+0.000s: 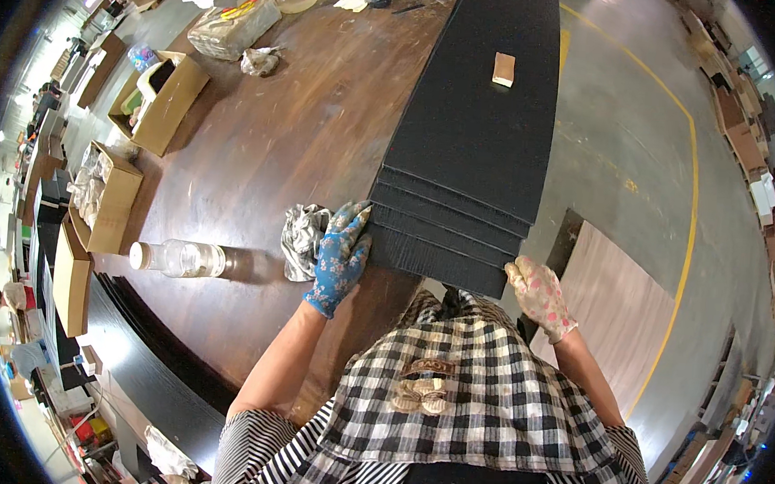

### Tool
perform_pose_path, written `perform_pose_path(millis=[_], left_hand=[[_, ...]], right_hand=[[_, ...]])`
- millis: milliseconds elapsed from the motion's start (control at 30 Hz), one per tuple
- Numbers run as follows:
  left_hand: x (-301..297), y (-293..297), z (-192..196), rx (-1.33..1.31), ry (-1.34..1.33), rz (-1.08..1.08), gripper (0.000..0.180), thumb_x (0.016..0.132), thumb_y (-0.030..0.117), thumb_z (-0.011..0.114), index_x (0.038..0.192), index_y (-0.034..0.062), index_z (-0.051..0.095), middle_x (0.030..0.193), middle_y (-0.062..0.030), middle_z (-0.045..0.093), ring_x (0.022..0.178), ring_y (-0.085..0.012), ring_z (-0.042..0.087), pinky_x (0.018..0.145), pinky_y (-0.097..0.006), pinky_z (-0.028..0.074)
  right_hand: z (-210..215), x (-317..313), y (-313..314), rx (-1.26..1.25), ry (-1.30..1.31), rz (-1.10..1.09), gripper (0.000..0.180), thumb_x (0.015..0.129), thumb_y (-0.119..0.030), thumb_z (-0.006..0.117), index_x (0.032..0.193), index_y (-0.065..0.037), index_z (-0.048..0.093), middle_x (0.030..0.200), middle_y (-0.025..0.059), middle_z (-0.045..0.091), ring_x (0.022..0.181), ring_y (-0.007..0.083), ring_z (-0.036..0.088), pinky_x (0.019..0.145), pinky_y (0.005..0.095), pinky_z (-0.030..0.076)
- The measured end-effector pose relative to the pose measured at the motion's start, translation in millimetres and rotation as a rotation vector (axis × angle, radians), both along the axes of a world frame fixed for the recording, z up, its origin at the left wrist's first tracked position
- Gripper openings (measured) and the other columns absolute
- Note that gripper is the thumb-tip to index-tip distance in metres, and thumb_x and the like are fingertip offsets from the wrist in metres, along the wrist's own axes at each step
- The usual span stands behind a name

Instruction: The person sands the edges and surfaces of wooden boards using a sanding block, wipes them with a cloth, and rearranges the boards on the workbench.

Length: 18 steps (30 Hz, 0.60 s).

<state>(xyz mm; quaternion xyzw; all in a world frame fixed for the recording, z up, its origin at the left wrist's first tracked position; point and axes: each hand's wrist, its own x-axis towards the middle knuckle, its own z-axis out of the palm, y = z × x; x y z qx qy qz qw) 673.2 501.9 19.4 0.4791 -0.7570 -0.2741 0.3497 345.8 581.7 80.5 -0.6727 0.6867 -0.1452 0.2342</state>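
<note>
Several long black boards (479, 123) lie stacked on the brown table, their near ends stepped like stairs. My left hand (340, 259), in a blue flowered glove, rests at the left edge of the lower boards with its fingers stretched out. Beside it is a crumpled grey rag (302, 241). My right hand (541, 296), in a pale glove with pink spots, has its fingers closed at the near right corner of the boards; its fingertips are partly hidden. On the top board, farther away, sits a small tan and white block (504, 69).
A clear bottle with a white cap (187, 259) lies on the brown table (287, 138). Open cardboard boxes (172, 109) line its left edge, and a wrapped bundle (234, 27) stands at the far left. A wood-grain panel (619, 300) is low down at the right, near a yellow floor line (694, 194).
</note>
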Motion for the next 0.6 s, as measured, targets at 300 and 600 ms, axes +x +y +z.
perform_pose_path(millis=[300,600], left_hand=[[17,14,0,0.165,0.115,-0.145,0.059,0.085,0.005,0.066,0.140,0.0013,0.045,0.148,-0.0174,0.039,0.137,-0.0291,0.037,0.113,-0.038,0.030],[9,16,-21,0.276,0.341,0.026,0.055,0.084,0.010,0.072,0.134,0.0004,0.052,0.140,-0.0174,0.051,0.130,-0.0277,0.048,0.108,-0.035,0.036]], right_hand=[[-20,4,30,0.063,-0.190,-0.114,0.034,0.088,-0.033,0.065,0.090,0.001,0.056,0.072,0.0185,0.060,0.068,0.0330,0.061,0.061,0.0422,0.048],[-18,12,22,0.181,-0.183,-0.121,0.054,0.081,-0.033,0.076,0.110,0.007,0.052,0.081,0.0208,0.063,0.074,0.0279,0.065,0.064,0.0393,0.052]])
